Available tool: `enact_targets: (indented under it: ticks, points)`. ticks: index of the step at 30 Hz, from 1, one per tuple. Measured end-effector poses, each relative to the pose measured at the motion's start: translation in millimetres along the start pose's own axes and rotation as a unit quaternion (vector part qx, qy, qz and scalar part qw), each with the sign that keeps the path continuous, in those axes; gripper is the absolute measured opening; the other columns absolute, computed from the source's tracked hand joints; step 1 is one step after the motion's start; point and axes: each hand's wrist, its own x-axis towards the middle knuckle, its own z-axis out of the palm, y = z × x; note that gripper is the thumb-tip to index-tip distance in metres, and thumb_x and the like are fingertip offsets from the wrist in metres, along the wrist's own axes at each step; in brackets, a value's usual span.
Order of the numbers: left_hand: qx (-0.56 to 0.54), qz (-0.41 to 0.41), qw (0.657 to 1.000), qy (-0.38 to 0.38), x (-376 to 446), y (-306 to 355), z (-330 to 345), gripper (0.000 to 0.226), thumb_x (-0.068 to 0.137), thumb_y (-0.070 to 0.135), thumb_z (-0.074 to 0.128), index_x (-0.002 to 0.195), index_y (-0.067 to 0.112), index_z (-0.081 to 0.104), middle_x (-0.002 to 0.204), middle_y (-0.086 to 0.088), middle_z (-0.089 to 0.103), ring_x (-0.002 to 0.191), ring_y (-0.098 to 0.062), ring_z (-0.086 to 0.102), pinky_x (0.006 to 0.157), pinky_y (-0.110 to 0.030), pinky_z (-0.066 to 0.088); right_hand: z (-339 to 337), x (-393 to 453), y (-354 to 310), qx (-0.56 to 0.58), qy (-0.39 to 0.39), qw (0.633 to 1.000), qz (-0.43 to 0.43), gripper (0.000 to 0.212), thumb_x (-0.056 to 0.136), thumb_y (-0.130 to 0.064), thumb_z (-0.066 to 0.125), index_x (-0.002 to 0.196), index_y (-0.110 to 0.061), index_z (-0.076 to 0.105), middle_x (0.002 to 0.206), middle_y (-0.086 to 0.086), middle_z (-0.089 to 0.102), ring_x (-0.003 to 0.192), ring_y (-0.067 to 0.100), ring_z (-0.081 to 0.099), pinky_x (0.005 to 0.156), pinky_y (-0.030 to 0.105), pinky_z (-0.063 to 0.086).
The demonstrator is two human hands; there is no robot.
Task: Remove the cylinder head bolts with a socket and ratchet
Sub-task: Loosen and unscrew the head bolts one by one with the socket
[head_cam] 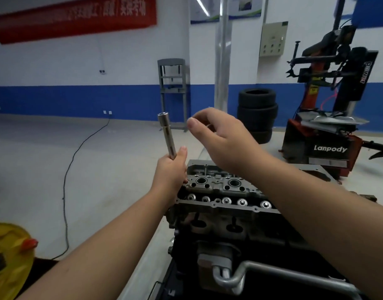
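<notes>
So the left hand [172,167] is wrapped around the bottom end of a long socket [166,135] — a slim silver tube held nearly upright, tilted slightly to the left, with the open hollow end pointing up. The grip is a full fist with the thumb running up along the shaft. No ratchet handle shows on it from this angle, just the bare tube sticking up out of the fist.

The right hand [221,135] is raised just beside the top of the socket but not touching it. Fingers are loosely curled with the thumb out toward the socket, and as far as I can see it's holding nothing.

Below both hands sits the cylinder head [225,195] on top of the engine block [229,245]. You can see two round bores in the upper row and a line of shiny round valve spring caps along the near edge. I can't pick out individual head bolts from here — too small and partly hidden by the forearms.

Background stuff: a stack of tyres [257,111] against the blue-and-white wall, a red tyre changer [329,126] on the right, a grey press frame [172,89], a black cable [78,169] running over the floor, and something yellow [10,252] at the bottom left corner.
</notes>
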Motion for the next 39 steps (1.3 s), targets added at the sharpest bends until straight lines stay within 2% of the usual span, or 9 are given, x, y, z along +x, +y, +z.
enact_targets:
  ticks: [7, 12, 15, 20, 25, 29, 33, 37, 39]
  points:
    - [0.048, 0.01, 0.999, -0.008, 2, -3, 5, 0.038, 0.1, 0.047, 0.052, 0.074, 0.021, 0.044, 0.05, 0.009, 0.042, 0.046, -0.009, 0.04, 0.044, -0.021, 0.04, 33, 37, -16, 0.113, -0.029, 0.991, 0.058, 0.063, 0.099, -0.059, 0.043, 0.145, -0.016, 0.044, 0.117, -0.007, 0.06, 0.105, 0.008, 0.059, 0.092, 0.033, 0.05]
    - [0.096, 0.04, 0.994, -0.033, -4, -1, 2, 0.024, 0.091, 0.035, 0.051, 0.078, 0.015, 0.045, 0.063, -0.002, 0.046, 0.057, -0.016, 0.037, 0.045, -0.026, 0.034, 58, 63, -27, 0.185, 0.127, 0.965, 0.137, 0.057, 0.097, -0.058, 0.05, 0.134, -0.015, 0.047, 0.125, 0.002, 0.047, 0.105, 0.015, 0.051, 0.082, 0.031, 0.044]
    - [0.162, 0.085, 0.982, -0.041, -6, -1, -1, 0.024, 0.095, 0.014, 0.046, 0.073, 0.015, 0.04, 0.055, 0.009, 0.042, 0.051, -0.007, 0.03, 0.043, -0.019, 0.025, 76, 68, -22, 0.19, 0.086, 0.966, 0.15, 0.043, 0.105, -0.045, 0.036, 0.107, -0.007, 0.057, 0.096, 0.003, 0.054, 0.087, 0.019, 0.053, 0.08, 0.042, 0.047]
    - [0.155, 0.083, 0.984, -0.039, -13, 2, -3, 0.023, 0.099, 0.011, 0.045, 0.077, 0.01, 0.05, 0.056, 0.011, 0.053, 0.05, -0.002, 0.04, 0.045, -0.013, 0.034, 95, 68, -8, 0.274, 0.124, 0.946, 0.117, 0.038, 0.106, -0.031, 0.037, 0.079, -0.009, 0.051, 0.068, -0.001, 0.045, 0.062, 0.014, 0.041, 0.058, 0.035, 0.037]
    - [-0.082, -0.026, 0.993, -0.086, -23, -1, -12, 0.032, 0.094, 0.037, 0.052, 0.103, 0.011, 0.068, 0.091, -0.006, 0.071, 0.082, -0.021, 0.063, 0.076, -0.034, 0.047, 82, 77, 10, 0.481, -0.102, 0.856, 0.159, 0.036, 0.097, -0.049, 0.055, 0.078, -0.02, 0.045, 0.056, -0.004, 0.038, 0.046, 0.012, 0.029, 0.044, 0.026, 0.026]
    - [-0.018, 0.009, 1.0, -0.023, -23, -8, -12, 0.038, 0.091, 0.053, 0.048, 0.088, 0.022, 0.07, 0.082, -0.004, 0.071, 0.078, -0.022, 0.064, 0.08, -0.053, 0.053, 87, 63, 38, 0.482, -0.036, 0.868, 0.115, 0.031, 0.095, -0.038, 0.065, 0.092, -0.013, 0.048, 0.066, 0.003, 0.057, 0.052, 0.015, 0.051, 0.052, 0.031, 0.047]
    - [0.042, 0.037, 0.998, 0.017, -25, -9, -11, 0.027, 0.094, 0.055, 0.052, 0.09, 0.031, 0.064, 0.077, 0.003, 0.07, 0.075, -0.018, 0.066, 0.074, -0.049, 0.054, 92, 45, 62, 0.461, -0.044, 0.881, 0.093, 0.012, 0.091, -0.013, 0.072, 0.093, -0.012, 0.061, 0.074, 0.001, 0.068, 0.071, 0.018, 0.067, 0.068, 0.03, 0.056]
    - [0.039, 0.029, 0.998, 0.037, -21, -9, -8, 0.03, 0.101, 0.053, 0.055, 0.105, 0.025, 0.063, 0.074, 0.013, 0.07, 0.07, -0.005, 0.066, 0.07, -0.035, 0.051, 87, 47, 64, 0.485, -0.116, 0.861, 0.102, 0.011, 0.098, -0.021, 0.061, 0.099, -0.011, 0.066, 0.081, 0.002, 0.07, 0.083, 0.017, 0.067, 0.074, 0.031, 0.056]
    - [-0.004, 0.011, 1.0, 0.011, -20, -7, -7, 0.042, 0.105, 0.057, 0.041, 0.12, 0.025, 0.065, 0.093, 0.014, 0.075, 0.087, -0.004, 0.07, 0.082, -0.035, 0.055, 85, 47, 66, 0.502, -0.174, 0.839, 0.112, 0.02, 0.102, -0.028, 0.054, 0.107, -0.013, 0.066, 0.087, 0.002, 0.072, 0.089, 0.019, 0.067, 0.084, 0.036, 0.053]
